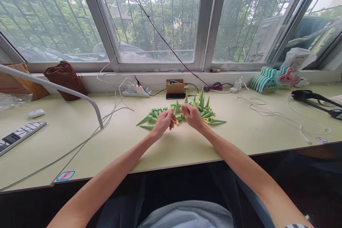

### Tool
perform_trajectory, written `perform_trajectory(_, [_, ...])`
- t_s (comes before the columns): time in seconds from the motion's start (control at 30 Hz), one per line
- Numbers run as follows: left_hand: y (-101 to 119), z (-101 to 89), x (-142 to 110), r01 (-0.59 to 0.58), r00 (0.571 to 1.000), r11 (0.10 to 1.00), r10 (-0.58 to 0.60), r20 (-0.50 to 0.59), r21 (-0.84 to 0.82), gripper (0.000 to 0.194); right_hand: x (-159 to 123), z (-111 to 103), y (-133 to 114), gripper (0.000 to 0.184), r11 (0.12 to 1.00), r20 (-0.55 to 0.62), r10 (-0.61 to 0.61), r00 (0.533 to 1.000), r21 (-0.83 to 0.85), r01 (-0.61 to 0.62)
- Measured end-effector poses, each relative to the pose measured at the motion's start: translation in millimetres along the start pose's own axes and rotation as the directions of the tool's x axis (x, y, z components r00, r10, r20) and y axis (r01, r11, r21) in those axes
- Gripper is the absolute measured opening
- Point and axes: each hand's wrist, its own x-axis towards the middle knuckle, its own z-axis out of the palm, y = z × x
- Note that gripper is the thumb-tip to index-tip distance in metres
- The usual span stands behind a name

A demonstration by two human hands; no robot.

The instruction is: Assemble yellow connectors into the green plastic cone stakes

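Observation:
Both hands are raised close together over a pile of green plastic cone-shaped spikes (pixel 207 114) with small yellow parts among them. My left hand (pixel 164 121) is closed, thumb against the curled fingers; what it holds, if anything, is hidden. Just across a narrow gap, my right hand (pixel 191 117) is also closed in a pinch, its contents too small to make out. Between and behind the hands a green spike (pixel 177 107) points upward. More spikes lie left of my left hand, one long green spike (pixel 144 119) tapering outward. Small yellow pieces (pixel 176 122) show beneath the hands.
Behind the pile are a black phone (pixel 175 96) and an open cardboard box (pixel 175 87). A power strip (pixel 136 92) and white cables run along the windowsill. Clothes hangers (pixel 264 80) and a black headset-like strap (pixel 315 99) are at right. A brown pouch (pixel 65 82) stands left.

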Motion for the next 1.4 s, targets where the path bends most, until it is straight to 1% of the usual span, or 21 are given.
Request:
perform_trajectory(0.1, [4.4, 1.0, -2.1, 0.134, 0.983, 0.987, -0.121, 0.138, -0.088, 0.065, -0.6, -0.6, -2.0, 0.046, 1.000, 0.032, -0.025, 0.999, 0.008, 0.025])
perform_trajectory(0.2, [7.3, 1.7, -4.1, 0.192, 0.969, 0.970, -0.163, 0.184, -0.152, 0.065, -1.0, -1.0, -3.5, 0.045, 0.999, 0.060, -0.053, 0.997, 0.014, 0.053])
perform_trajectory(0.4, [6.7, -0.7, -4.4, 0.195, 0.965, 0.964, -0.155, 0.213, -0.179, 0.060, -0.6, -1.7, -1.2, 0.045, 0.999, 0.069, -0.040, 0.997, 0.010, 0.040])
perform_trajectory(0.63, [5.6, -2.4, -4.8, 0.145, 0.967, 0.977, -0.106, 0.234, -0.154, 0.059, -0.7, -2.9, -1.3, 0.043, 0.999, 0.064, -0.027, 0.998, 0.029, 0.025])
perform_trajectory(0.8, [4.7, -3.4, -3.3, 0.173, 0.957, 0.968, -0.122, 0.262, -0.183, 0.057, -0.7, -2.7, -0.2, 0.043, 0.999, 0.077, -0.017, 0.997, 0.032, 0.015])
perform_trajectory(0.93, [6.2, -3.3, -3.4, 0.189, 0.956, 0.964, -0.137, 0.261, -0.187, 0.057, -0.4, -3.1, 2.4, 0.042, 0.999, 0.090, -0.026, 0.996, 0.027, 0.024])
perform_trajectory(1.07, [6.7, -3.7, -3.6, 0.163, 0.961, 0.970, -0.114, 0.253, -0.183, 0.056, -0.2, -3.1, 2.4, 0.044, 0.999, 0.088, -0.031, 0.996, 0.012, 0.030])
perform_trajectory(1.2, [6.8, -3.7, -4.2, 0.104, 0.969, 0.982, -0.064, 0.241, -0.156, 0.053, 0.1, -2.8, 0.9, 0.043, 0.999, 0.090, -0.041, 0.995, -0.001, 0.041])
perform_trajectory(1.4, [10.9, -2.2, -7.7, -0.050, 0.982, 0.998, 0.044, 0.182, 0.029, 0.047, 0.4, -3.1, 1.7, 0.042, 1.000, 0.107, -0.027, 0.994, -0.008, 0.028])
